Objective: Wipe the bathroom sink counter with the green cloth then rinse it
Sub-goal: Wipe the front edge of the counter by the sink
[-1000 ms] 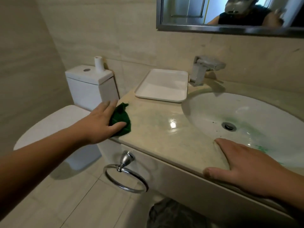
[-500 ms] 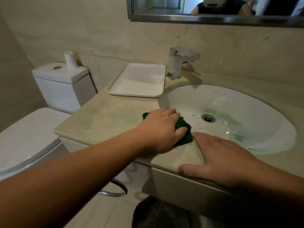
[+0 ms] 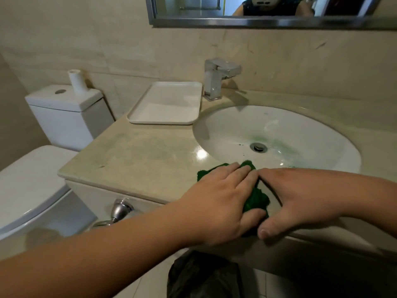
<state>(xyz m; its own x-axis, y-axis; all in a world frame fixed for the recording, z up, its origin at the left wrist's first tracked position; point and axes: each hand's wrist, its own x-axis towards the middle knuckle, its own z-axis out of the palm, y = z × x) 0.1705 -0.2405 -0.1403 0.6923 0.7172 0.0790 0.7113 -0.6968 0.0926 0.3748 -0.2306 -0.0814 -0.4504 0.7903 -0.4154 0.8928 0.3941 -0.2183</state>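
The green cloth (image 3: 256, 197) lies bunched on the beige sink counter (image 3: 137, 155), at its front edge just before the white basin (image 3: 277, 134). My left hand (image 3: 219, 203) presses flat on the cloth, fingers over it and thumb curled at its near side. My right hand (image 3: 300, 196) rests palm down on the counter's front rim, touching the cloth's right side, thumb hanging over the edge. Most of the cloth is hidden under my left hand. A chrome faucet (image 3: 217, 78) stands behind the basin, with no water running. Green stains show around the drain (image 3: 258, 146).
A white tray (image 3: 167, 104) sits on the counter's back left. A toilet with its tank (image 3: 66, 112) stands left of the counter. A chrome towel ring mount (image 3: 120, 210) sticks out below the counter edge. A dark bin bag (image 3: 204, 276) is on the floor underneath. A mirror hangs above.
My left hand has slid the cloth from the counter's left end rightward along the front edge, up against my right hand. My right hand has stayed on the front rim.
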